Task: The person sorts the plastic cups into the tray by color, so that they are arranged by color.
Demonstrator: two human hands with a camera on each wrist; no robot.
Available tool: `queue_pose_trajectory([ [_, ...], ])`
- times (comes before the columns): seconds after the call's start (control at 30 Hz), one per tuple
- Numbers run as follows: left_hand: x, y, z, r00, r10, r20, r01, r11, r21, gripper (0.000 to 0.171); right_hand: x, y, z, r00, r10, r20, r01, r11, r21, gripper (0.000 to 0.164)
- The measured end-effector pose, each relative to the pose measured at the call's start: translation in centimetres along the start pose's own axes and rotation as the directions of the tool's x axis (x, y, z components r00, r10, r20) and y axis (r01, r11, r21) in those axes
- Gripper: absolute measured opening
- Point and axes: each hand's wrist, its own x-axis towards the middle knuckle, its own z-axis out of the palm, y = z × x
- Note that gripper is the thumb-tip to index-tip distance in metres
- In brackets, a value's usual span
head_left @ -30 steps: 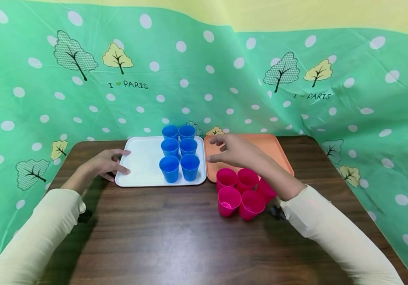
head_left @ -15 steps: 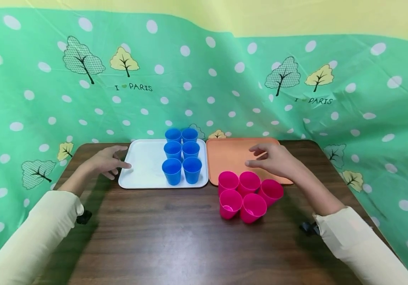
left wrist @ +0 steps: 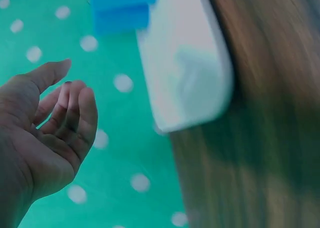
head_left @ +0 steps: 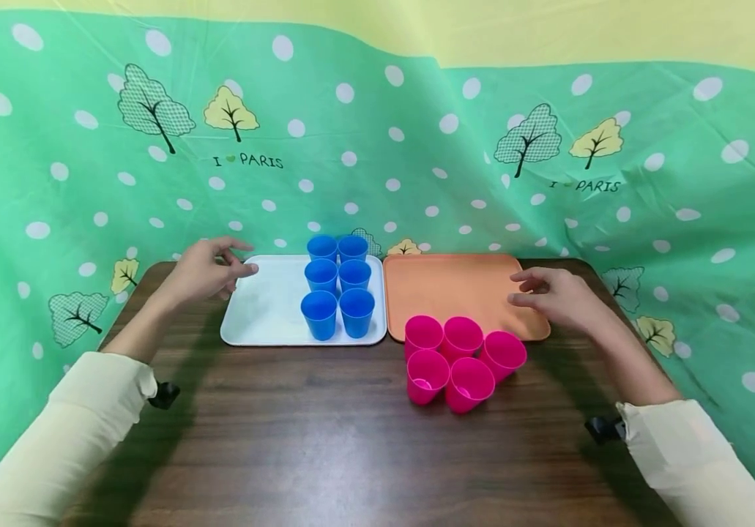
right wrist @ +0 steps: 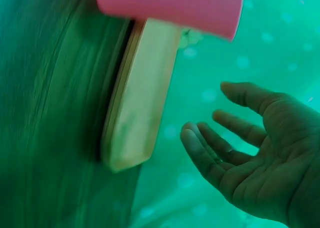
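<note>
My left hand (head_left: 209, 271) is raised over the left end of the white tray (head_left: 261, 307), fingers loosely bent and holding nothing. Blue cups (head_left: 320, 316) stand upright in two columns on that tray's right half. Over the right end of the orange tray (head_left: 446, 285) hovers my right hand (head_left: 558, 296), its fingers relaxed with nothing between them. Several pink cups (head_left: 469, 384) stand close together at the orange tray's front edge. In the right wrist view, a pink cup (right wrist: 170, 6) shows beyond the right hand (right wrist: 250, 153); the left wrist view has the left hand (left wrist: 50, 123) with bare fingers.
Both trays lie side by side at the back of the brown wooden table (head_left: 311, 432). Behind them hangs a green cloth (head_left: 390, 161) with white dots and printed trees. A dark wrist camera (head_left: 604, 430) sits under the right sleeve.
My right hand has moved rightward from the orange tray's left side to its right end. My left hand has lifted slightly off the white tray's edge. The cups stand as before.
</note>
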Motion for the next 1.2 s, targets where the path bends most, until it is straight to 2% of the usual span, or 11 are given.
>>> queue_pose_trajectory([
  [0.07, -0.1, 1.5, 0.4, 0.999, 0.046, -0.021, -0.046, 0.999, 0.007, 0.05, 0.6, 1.2, -0.4, 1.0, 0.005, 0.001, -0.005, 1.0, -0.014, 0.061],
  [0.2, -0.1, 4.3, 1.9, 0.992, 0.125, -0.006, -0.125, 0.992, -0.018, 0.044, 1.8, 3.5, -0.9, 0.999, 0.03, 0.017, -0.029, 0.999, -0.043, 0.062],
  [0.37, 0.2, 7.3, 4.6, 0.987, 0.16, 0.033, -0.157, 0.983, -0.093, 0.039, 3.4, 5.4, -1.0, 0.999, 0.032, 0.009, -0.031, 0.996, -0.088, 0.058],
  [0.47, 0.2, 9.0, 6.5, 0.98, 0.186, 0.065, -0.177, 0.977, -0.119, 0.038, 4.3, 5.7, -0.8, 0.999, 0.036, 0.002, -0.035, 0.997, -0.064, 0.054],
  [0.63, 0.3, 11.2, 9.0, 0.967, 0.22, 0.132, -0.199, 0.968, -0.156, 0.039, 5.5, 6.2, -0.6, 0.998, 0.043, 0.04, -0.044, 0.999, 0.024, 0.047],
  [0.77, 0.3, 12.5, 10.7, 0.956, 0.236, 0.172, -0.207, 0.963, -0.174, 0.039, 6.3, 7.2, -0.6, 0.995, 0.039, 0.096, -0.046, 0.997, 0.069, 0.047],
  [1.0, -0.2, 14.0, 12.8, 0.949, 0.238, 0.208, -0.209, 0.966, -0.153, 0.041, 7.1, 9.3, -0.5, 0.968, 0.008, 0.25, -0.053, 0.984, 0.172, 0.064],
  [1.2, -0.3, 14.8, 13.9, 0.945, 0.227, 0.237, -0.192, 0.968, -0.16, 0.045, 7.7, 10.5, -0.1, 0.962, 0.003, 0.272, -0.052, 0.984, 0.17, 0.072],
])
